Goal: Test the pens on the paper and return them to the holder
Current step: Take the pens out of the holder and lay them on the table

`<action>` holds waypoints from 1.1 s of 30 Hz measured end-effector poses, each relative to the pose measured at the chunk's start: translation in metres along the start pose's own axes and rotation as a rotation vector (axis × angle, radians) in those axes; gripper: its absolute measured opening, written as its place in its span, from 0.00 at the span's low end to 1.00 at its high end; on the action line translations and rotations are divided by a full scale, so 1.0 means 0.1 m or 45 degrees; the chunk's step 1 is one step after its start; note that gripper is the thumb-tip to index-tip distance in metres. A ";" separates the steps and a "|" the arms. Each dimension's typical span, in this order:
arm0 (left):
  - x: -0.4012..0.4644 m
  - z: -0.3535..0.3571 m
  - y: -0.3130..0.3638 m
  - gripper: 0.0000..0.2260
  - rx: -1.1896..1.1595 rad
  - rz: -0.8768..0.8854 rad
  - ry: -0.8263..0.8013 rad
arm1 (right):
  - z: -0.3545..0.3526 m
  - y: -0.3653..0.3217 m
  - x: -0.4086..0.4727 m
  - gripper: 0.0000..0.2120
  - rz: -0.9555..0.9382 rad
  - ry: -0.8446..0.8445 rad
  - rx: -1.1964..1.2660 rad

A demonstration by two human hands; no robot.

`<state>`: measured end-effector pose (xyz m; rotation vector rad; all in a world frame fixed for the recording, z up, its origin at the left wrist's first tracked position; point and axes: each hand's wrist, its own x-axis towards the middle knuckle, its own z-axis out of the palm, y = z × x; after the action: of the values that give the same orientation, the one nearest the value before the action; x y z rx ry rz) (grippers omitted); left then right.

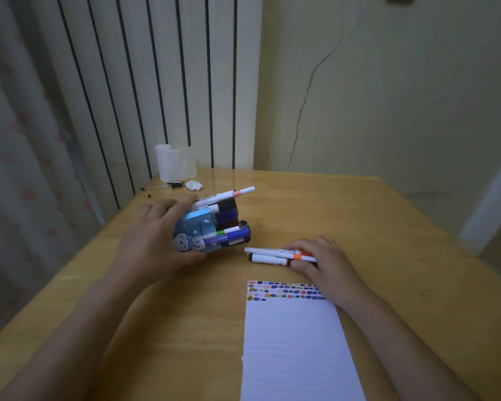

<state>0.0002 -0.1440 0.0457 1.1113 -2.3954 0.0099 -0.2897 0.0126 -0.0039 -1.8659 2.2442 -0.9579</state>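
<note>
While the blue pen holder (195,234) lies tipped on its side on the wooden desk (359,215), the left hand (156,241) wraps around its closed end, fingers curled over the top and thumb under the near edge, so its grip is full of the holder; the open mouth faces right, and capped pens (230,235) stick out of it in a stack, among them purple, green and dark ones; one white pen with a pink band (229,195) juts out farthest along the top. Just right of the holder's mouth, the right hand (320,257) lies on the desk with fingers curled over the ends of two white pens (275,256), the upper with an orange band, the lower with a black tip; its grip holds those two, which lie side by side pointing left. The lined paper (295,348) sits nearer the person, just below that hand, with rows of coloured test marks along its top edge. A tissue roll (175,163) stands at the far corner.
</note>
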 end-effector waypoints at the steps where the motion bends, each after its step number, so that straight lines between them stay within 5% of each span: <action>1: 0.00 0.00 0.00 0.49 0.002 0.004 -0.004 | 0.00 0.01 0.00 0.14 -0.005 -0.005 -0.008; 14: -0.01 -0.02 -0.01 0.48 -0.049 0.066 -0.011 | 0.02 -0.05 0.01 0.17 0.043 -0.071 -0.022; 22: 0.01 0.02 -0.03 0.48 -0.039 0.081 -0.002 | 0.01 -0.10 0.01 0.08 0.031 -0.037 0.009; 33: -0.03 0.01 -0.05 0.48 -0.091 0.113 0.029 | 0.02 -0.15 0.00 0.18 0.009 -0.066 -0.053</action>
<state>0.0050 -0.1456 0.0421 0.9672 -2.4037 -0.0327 -0.2764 0.0106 0.0022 -1.8754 2.2565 -0.8584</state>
